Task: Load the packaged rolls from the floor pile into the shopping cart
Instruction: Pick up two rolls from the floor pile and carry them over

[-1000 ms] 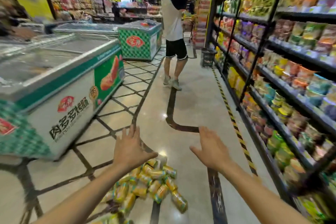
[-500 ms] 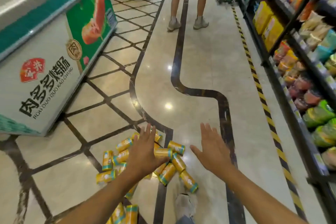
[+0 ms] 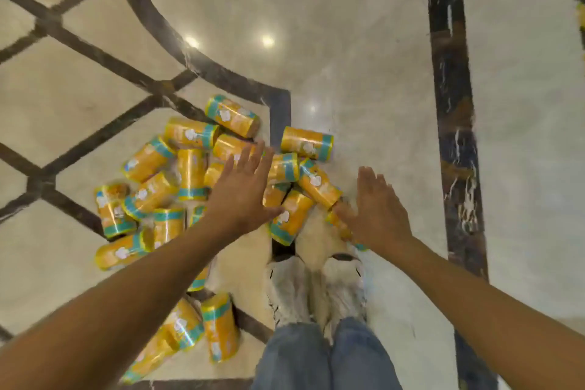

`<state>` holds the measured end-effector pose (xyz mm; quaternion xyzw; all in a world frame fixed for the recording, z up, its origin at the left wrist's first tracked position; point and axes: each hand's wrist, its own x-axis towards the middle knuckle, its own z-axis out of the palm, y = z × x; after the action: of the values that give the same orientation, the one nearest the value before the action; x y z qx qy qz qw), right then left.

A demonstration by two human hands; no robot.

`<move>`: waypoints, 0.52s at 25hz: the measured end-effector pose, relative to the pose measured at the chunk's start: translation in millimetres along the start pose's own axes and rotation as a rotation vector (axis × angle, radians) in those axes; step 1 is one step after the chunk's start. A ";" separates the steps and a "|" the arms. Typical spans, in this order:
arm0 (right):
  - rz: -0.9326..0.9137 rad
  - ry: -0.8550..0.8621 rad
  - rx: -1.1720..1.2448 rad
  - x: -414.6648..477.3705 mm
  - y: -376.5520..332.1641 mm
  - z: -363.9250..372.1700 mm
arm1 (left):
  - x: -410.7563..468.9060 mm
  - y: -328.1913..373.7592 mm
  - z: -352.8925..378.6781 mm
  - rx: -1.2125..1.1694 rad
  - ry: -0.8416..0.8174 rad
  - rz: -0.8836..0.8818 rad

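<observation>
Both hands, left hand [image 3: 242, 191] & right hand [image 3: 376, 209], spread flat w/ fingers straight, holding nothing, over packaged rolls [image 3: 190, 174] at frame center on floor [image 3: 348, 57].

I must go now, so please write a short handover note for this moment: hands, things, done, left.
Left hand: open, over the rolls, holding nothing.
Right hand: open, at the pile's right edge, holding nothing.
Rolls: piled on the floor, before the shoes.
Cart: not in view.
Done: no roll in hand yet.
Left: load every roll into the cart.
</observation>
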<state>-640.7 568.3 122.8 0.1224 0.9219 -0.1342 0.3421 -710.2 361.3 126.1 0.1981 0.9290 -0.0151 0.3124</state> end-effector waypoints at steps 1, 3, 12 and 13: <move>0.024 -0.026 -0.001 17.6 6.7 25.8 | 18.8 -5.3 23.5 0.006 -0.027 0.027; 0.064 -0.093 0.013 44.3 20.2 71.4 | 49.7 -13.4 61.3 0.010 -0.045 0.066; 0.097 -0.118 0.022 94.5 51.6 171.0 | 113.6 -36.8 128.9 0.077 0.183 0.186; 0.104 -0.088 0.025 96.7 51.4 172.7 | 116.1 -37.3 131.8 0.074 0.225 0.191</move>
<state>-592.3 572.1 -75.8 0.1685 0.8966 -0.1331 0.3872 -733.0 348.6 -51.6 0.2973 0.9338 0.0028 0.1989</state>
